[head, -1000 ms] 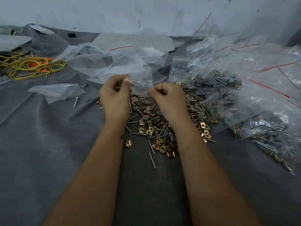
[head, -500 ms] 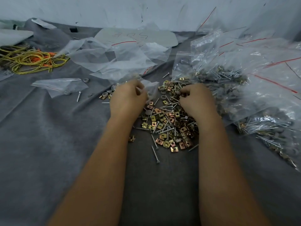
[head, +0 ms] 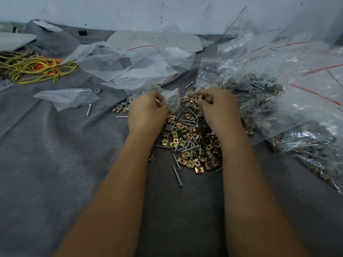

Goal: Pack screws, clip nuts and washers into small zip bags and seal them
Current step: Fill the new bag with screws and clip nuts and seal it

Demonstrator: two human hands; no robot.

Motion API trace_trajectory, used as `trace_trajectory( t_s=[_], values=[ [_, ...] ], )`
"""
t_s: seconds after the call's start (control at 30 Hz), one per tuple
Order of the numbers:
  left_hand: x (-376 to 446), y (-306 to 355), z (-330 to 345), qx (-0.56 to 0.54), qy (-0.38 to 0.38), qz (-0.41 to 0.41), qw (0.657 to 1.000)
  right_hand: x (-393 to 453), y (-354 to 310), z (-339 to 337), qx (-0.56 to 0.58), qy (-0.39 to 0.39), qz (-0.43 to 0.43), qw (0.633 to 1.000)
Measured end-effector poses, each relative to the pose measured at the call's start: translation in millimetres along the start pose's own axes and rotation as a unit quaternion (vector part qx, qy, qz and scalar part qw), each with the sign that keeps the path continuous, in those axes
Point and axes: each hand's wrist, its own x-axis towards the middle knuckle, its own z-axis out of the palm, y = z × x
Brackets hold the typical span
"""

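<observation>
A person's two bare forearms reach forward over a grey felt-like cloth (head: 55, 164) spread across the work surface. The left hand (head: 147, 110) is curled, its fingers pinching a small clear plastic zip bag (head: 173, 102) that stands up just to its right. The right hand (head: 218, 106) is also curled, knuckles up, with its fingertips down in the far edge of a loose heap of brass-coloured square clip nuts (head: 191, 143); whether it has pinched a piece cannot be told.

The heap lies between and just below the two hands, mixed with slim silver screws (head: 177, 174) and round grey washers (head: 168, 127). A few more grey washers and clip nuts lie just left of the left hand.

To the right of the right hand, touching its far side, is a mound of filled clear zip bags with red seal lines (head: 278, 93), showing screws and grey pieces inside. Beyond the left hand lies a rumpled pile of empty clear plastic bags (head: 130, 65). Well to the left of the left hand rests a flat clear bag with a red strip (head: 68, 97), a single screw beside it. Farther left and beyond, a tangle of yellow and orange cords (head: 35, 67) sits on the cloth, near a scuffed pale wall (head: 167, 12).
</observation>
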Motion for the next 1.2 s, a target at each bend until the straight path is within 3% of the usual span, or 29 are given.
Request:
trace_trajectory(
  t_s=[0.07,0.17,0.3,0.37,0.53,0.63,0.8,0.97,1.07,1.2],
  values=[
    [1,-1,0,-0.013,0.009,-0.011,1.000,-1,-3,-3,0.042,0.006,0.013,0.999],
    [3,-4,-2,-0.025,0.026,-0.020,0.999,-4,-4,-8,-0.058,0.012,0.049,0.997],
    [2,-3,-1,-0.030,0.014,-0.020,0.999,-6,-8,-11,-0.183,-0.102,0.061,0.976],
    [1,-2,-1,-0.038,0.009,-0.016,0.999,-5,-8,-10,-0.199,-0.109,0.035,0.973],
    [0,1,-1,-0.038,0.005,-0.006,0.999,-1,-2,-3,-0.164,-0.026,-0.017,0.986],
    [1,1,0,-0.028,-0.002,-0.007,1.000,1,-5,1,-0.050,0.036,-0.057,0.996],
    [0,2,2,-0.021,-0.007,0.000,1.000,-4,-20,18,0.068,0.015,-0.106,0.992],
    [0,3,1,-0.035,-0.014,-0.007,0.999,-4,-18,31,0.019,-0.004,-0.156,0.988],
    [1,2,0,-0.061,-0.010,-0.029,0.998,-3,-18,32,0.031,0.041,-0.116,0.992],
    [0,2,0,-0.085,0.010,-0.021,0.996,-1,-11,35,-0.152,-0.044,-0.146,0.976]
  ],
)
